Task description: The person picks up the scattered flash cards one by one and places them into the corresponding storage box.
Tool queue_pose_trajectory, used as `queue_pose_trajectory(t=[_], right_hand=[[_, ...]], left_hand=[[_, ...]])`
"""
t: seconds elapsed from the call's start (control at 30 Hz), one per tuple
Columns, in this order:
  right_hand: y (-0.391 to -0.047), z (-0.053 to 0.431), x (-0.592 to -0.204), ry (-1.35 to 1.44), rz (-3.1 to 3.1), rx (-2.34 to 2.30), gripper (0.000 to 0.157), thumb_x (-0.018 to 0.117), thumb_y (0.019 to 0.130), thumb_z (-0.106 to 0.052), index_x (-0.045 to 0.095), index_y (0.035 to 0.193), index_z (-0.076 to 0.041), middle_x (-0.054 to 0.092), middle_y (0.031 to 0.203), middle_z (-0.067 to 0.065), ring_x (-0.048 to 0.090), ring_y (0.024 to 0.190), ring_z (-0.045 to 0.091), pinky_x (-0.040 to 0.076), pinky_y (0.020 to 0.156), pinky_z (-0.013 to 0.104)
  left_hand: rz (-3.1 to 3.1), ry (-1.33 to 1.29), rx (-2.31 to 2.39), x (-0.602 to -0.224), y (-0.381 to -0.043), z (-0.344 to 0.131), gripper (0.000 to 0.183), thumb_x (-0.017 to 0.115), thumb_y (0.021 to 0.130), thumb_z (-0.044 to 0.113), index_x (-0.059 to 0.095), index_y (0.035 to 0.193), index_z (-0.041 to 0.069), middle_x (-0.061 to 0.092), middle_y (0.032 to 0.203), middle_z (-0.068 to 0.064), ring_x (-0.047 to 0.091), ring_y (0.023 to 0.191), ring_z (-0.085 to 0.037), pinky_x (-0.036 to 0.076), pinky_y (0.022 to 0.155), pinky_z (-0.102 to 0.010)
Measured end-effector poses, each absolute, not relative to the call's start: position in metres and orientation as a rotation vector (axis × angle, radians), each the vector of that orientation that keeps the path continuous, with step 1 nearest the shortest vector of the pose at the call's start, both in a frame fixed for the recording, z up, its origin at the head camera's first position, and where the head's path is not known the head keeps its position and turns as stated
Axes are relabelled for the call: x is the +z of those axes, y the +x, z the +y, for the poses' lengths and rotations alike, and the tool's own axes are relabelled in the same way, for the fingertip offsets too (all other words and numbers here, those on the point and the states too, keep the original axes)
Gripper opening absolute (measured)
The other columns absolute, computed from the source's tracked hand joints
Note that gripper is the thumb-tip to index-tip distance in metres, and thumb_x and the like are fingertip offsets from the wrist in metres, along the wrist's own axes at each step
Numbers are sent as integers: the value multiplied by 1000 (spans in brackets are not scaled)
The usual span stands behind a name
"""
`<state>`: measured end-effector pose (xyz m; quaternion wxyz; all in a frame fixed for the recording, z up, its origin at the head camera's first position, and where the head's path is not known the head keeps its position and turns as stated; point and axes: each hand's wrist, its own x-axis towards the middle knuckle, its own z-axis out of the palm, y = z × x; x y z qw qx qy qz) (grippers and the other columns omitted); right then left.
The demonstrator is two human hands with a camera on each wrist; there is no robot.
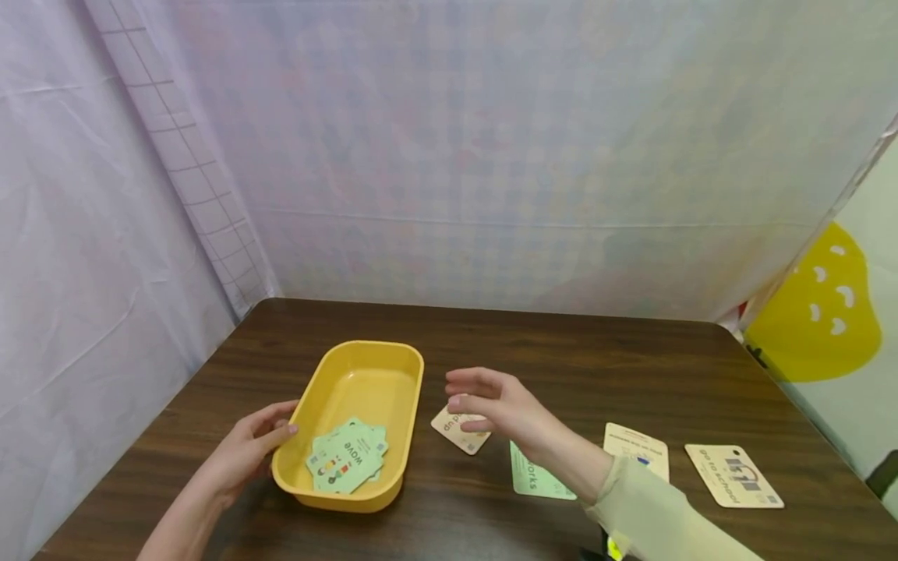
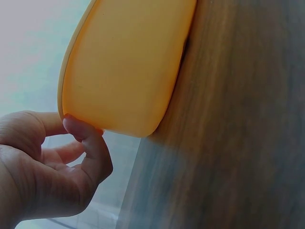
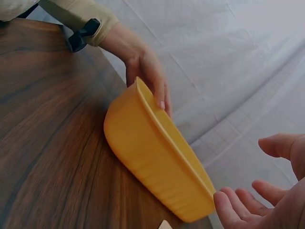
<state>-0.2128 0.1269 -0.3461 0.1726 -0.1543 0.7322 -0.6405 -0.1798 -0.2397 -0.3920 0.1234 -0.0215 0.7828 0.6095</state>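
Pale curtains (image 1: 491, 156) hang behind and to the left of a dark wood surface (image 1: 547, 343), with a yellow shape (image 1: 824, 319) off its right edge. On the left part of the surface is a yellow tray (image 1: 379, 366), its near end holding a loose stack of green cards (image 1: 347, 460), the top one reading "wave". The left hand (image 1: 245, 448) grasps the tray's rim, thumb over the edge. The right hand (image 1: 501, 409), fingers loosely bent and holding nothing, is over a cream card (image 1: 449, 432) just right of the tray. Farther right lie a green card (image 1: 536, 477), partly hidden by the forearm, another cream card (image 1: 631, 440) and a "go to school" card (image 1: 733, 477).
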Motion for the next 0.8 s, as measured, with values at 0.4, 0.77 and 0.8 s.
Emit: queue_pose_trajectory(t=[0.4, 0.77, 0.8], right_hand=[[-207, 150, -347, -411, 2144, -1782, 54, 68, 93, -20, 50, 139, 1, 52, 142, 25, 65, 114, 27, 56, 93, 45], [-203, 175, -349, -423, 2233, -1727, 57, 68, 92, -20, 48, 141, 2, 50, 143, 27, 64, 116, 28, 57, 91, 43], [-203, 178, -350, -421, 2247, -1718, 57, 68, 92, -21, 48, 141, 2, 50, 143, 28, 63, 117, 28, 57, 90, 42]], left_hand=[[2285, -73, 1782, -392, -179, -238, 60, 52, 102, 22, 30, 152, -2, 57, 106, -5, 59, 78, -11, 53, 62, -26], [2303, -70, 1770, -392, -179, -239, 59, 52, 102, 22, 30, 152, -2, 58, 109, -6, 61, 81, -12, 55, 63, -28], [2303, -69, 1771, -393, -179, -239, 59, 52, 103, 22, 30, 152, -2, 58, 110, -6, 61, 82, -12, 55, 63, -28]])
